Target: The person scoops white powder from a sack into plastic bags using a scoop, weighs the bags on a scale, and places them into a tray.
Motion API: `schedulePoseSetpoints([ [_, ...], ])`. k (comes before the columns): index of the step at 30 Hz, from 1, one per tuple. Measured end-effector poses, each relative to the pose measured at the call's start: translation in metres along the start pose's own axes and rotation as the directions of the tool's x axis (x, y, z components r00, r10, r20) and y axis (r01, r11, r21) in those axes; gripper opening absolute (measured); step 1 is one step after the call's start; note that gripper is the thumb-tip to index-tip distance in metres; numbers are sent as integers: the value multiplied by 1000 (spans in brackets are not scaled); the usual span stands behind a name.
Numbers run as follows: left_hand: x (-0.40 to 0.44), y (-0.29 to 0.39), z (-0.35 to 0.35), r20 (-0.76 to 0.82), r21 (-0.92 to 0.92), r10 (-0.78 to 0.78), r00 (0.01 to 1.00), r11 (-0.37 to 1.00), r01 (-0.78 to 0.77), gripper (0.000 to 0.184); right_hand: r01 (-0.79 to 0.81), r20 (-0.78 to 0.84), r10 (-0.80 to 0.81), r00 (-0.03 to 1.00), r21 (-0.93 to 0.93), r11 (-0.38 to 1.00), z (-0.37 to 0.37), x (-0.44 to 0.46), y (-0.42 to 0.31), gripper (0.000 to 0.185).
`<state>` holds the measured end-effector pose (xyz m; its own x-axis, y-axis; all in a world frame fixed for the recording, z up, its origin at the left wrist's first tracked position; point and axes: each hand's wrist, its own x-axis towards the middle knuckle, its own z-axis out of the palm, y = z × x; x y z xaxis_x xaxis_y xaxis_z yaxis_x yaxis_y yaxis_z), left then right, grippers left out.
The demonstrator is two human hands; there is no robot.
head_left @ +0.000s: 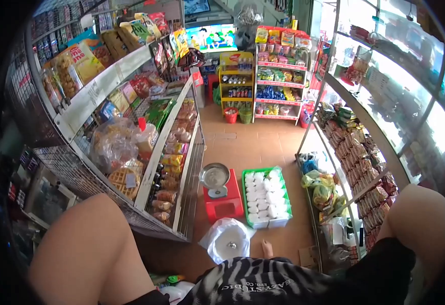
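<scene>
Neither of my hands is in view. My bent bare left arm (80,244) and right arm (421,218) fill the lower corners, and what they touch is hidden. Below me, a white plastic-lined container (240,231) holds white grains or powder with a small shiny metal object (231,245) in it. Just beyond it stands a red weighing scale (223,211) with a round metal pan (215,175). To the scale's right, a green crate (244,185) holds rows of white packed bundles (265,195). A bare foot (267,249) shows on the floor.
A wire rack (75,109) with snack packets and waffles (125,180) stands left. On the right, a glass-fronted shelf (400,96) sits above hanging packets (360,157). Behind are a yellow rack (236,86), a snack stand (281,76) and a lit screen (215,38).
</scene>
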<state>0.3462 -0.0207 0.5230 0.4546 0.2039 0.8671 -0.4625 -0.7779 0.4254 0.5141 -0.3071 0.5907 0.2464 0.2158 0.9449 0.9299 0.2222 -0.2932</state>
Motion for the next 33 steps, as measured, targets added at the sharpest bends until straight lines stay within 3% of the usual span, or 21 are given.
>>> schedulePoseSetpoints([
  [7, -8, -6, 3, 28, -12, 35, 999, 999, -35, 30, -4, -106, 20, 994, 147, 989, -12, -25, -6, 46],
  [13, 3, -9, 47, 5, 11, 94, 996, 995, -94, 30, 63, -188, -6, 982, 297, 953, -49, -25, 22, 45],
  [29, 103, 65, 329, -119, 54, 131, 984, 991, -126, 33, 157, -273, 34, 961, 647, 746, -292, 21, 186, 44],
  [32, 96, 46, 362, -146, 100, 156, 977, 985, -143, 34, 192, -293, 42, 955, 722, 665, -302, 38, 247, 44],
  [33, 94, 39, 371, -151, 116, 170, 974, 981, -153, 35, 208, -304, 45, 952, 744, 636, -320, 41, 233, 44],
])
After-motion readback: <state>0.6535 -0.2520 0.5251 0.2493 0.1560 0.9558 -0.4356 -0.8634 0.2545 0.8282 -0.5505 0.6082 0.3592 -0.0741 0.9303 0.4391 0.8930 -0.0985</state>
